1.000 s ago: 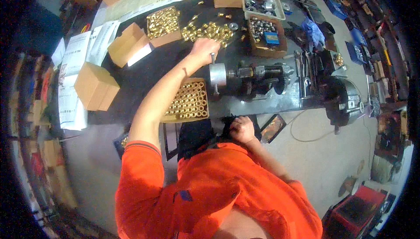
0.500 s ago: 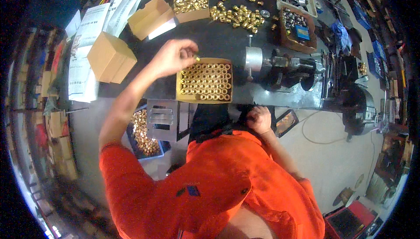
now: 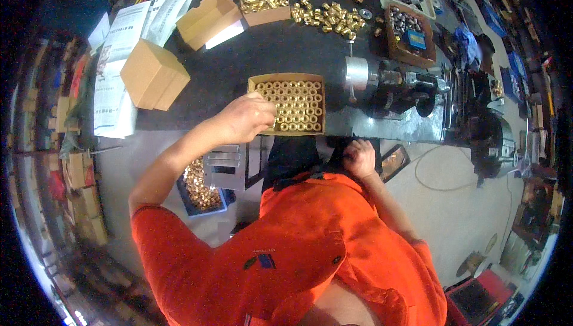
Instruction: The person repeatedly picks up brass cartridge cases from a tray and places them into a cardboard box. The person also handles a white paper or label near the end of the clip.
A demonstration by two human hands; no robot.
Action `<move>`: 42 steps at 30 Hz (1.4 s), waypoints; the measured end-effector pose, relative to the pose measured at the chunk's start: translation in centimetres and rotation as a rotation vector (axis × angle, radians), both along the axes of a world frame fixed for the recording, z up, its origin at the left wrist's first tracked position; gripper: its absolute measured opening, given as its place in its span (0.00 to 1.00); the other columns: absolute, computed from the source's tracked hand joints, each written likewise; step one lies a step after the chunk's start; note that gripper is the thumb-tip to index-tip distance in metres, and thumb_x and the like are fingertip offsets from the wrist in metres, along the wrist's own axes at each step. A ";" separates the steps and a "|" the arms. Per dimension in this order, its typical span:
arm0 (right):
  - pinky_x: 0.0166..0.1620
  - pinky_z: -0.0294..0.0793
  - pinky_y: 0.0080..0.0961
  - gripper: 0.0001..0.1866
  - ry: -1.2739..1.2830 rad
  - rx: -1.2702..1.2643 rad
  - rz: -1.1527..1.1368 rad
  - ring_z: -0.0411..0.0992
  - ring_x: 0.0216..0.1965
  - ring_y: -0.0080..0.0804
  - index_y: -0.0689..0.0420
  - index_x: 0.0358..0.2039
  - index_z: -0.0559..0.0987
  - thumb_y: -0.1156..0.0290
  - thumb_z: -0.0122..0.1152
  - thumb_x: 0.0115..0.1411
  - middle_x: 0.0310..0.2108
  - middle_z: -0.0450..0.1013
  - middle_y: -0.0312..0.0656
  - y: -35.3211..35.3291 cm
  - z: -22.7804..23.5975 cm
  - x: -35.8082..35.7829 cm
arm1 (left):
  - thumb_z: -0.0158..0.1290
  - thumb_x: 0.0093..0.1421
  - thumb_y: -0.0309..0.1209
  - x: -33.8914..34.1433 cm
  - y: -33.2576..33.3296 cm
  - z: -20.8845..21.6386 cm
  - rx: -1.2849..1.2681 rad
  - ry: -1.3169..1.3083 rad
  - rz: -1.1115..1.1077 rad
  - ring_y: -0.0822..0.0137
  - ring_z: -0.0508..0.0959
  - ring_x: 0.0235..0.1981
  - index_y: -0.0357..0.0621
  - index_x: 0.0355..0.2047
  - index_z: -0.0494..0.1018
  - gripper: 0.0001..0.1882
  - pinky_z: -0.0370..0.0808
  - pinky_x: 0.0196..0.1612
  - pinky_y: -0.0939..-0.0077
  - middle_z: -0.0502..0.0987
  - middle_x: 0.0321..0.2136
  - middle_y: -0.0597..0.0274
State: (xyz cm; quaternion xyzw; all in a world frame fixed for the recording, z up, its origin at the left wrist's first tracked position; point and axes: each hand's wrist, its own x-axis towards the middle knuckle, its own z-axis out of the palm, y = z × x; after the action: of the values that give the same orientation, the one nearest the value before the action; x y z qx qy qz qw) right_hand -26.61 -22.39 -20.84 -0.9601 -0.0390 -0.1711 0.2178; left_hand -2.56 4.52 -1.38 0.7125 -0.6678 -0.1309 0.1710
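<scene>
My left hand [image 3: 246, 116] reaches into the near left corner of a shallow cardboard box [image 3: 253, 82], fingers pinched together. Their tips and the small brass fitting they were pinching are hidden by the hand. Rows of brass fittings [image 3: 296, 100] stand on end in this box, their round holes facing up. At the right, my right hand [image 3: 360, 157] rests on my thigh below the table edge, fingers curled, with nothing visible in it.
Beyond the box lie loose brass fittings [image 3: 334, 17] and a full box of fittings [image 3: 267, 15]. Cardboard boxes [image 3: 154, 75] stand left. A metal clamping fixture [image 3: 388, 81] sits right, near a bin of metal parts [image 3: 412, 51]. A blue crate [image 3: 203, 191] of brass pieces is below.
My left hand has come down from above the box's far left corner into its near left corner. My right hand stays on my thigh. The view has shifted slightly.
</scene>
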 end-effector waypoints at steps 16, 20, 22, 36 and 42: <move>0.30 0.64 0.34 0.07 0.002 0.052 0.003 0.68 0.28 0.38 0.52 0.16 0.74 0.73 0.60 0.32 0.22 0.68 0.36 -0.2 0.0 0.0 | 0.55 0.44 0.25 0.6 -1.1 -1.6 -0.030 -0.146 -0.168 0.64 0.72 0.34 0.49 0.22 0.76 0.04 0.65 0.44 0.65 0.69 0.26 0.65; 0.31 0.65 0.33 0.07 0.005 0.052 -0.004 0.68 0.28 0.38 0.52 0.17 0.75 0.73 0.60 0.31 0.22 0.69 0.37 -0.2 -0.2 -0.1 | 0.56 0.45 0.26 0.9 -1.1 -2.2 -0.046 -0.094 -0.147 0.64 0.72 0.34 0.50 0.22 0.75 0.03 0.65 0.43 0.65 0.69 0.25 0.66; 0.31 0.65 0.33 0.07 0.011 0.050 -0.001 0.68 0.28 0.38 0.52 0.18 0.75 0.73 0.60 0.31 0.22 0.69 0.37 -0.2 0.0 0.0 | 0.56 0.45 0.26 0.9 -1.1 -2.3 -0.053 -0.080 -0.149 0.65 0.72 0.34 0.50 0.22 0.75 0.02 0.64 0.43 0.65 0.69 0.24 0.66; 0.31 0.65 0.34 0.06 0.015 0.055 0.002 0.68 0.28 0.39 0.51 0.17 0.75 0.73 0.59 0.32 0.22 0.69 0.37 -0.3 -0.2 0.0 | 0.55 0.45 0.29 1.4 -1.9 -2.4 0.008 -0.211 -0.281 0.65 0.72 0.37 0.50 0.23 0.72 0.04 0.64 0.45 0.61 0.69 0.28 0.67; 0.38 0.67 0.38 0.11 0.164 0.003 0.001 0.68 0.35 0.42 0.53 0.21 0.77 0.65 0.64 0.35 0.26 0.70 0.39 -0.5 -1.0 -0.5 | 0.54 0.46 0.29 1.0 -2.1 -1.1 0.109 -0.293 -0.289 0.66 0.73 0.37 0.52 0.23 0.76 0.02 0.64 0.46 0.62 0.72 0.28 0.68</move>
State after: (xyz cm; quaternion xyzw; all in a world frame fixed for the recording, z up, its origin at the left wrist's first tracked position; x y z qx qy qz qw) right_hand -27.14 -22.92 -21.86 -0.9706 -0.0210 -0.0919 0.2216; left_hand -1.53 2.40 -2.49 0.6290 -0.7726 -0.0851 0.0128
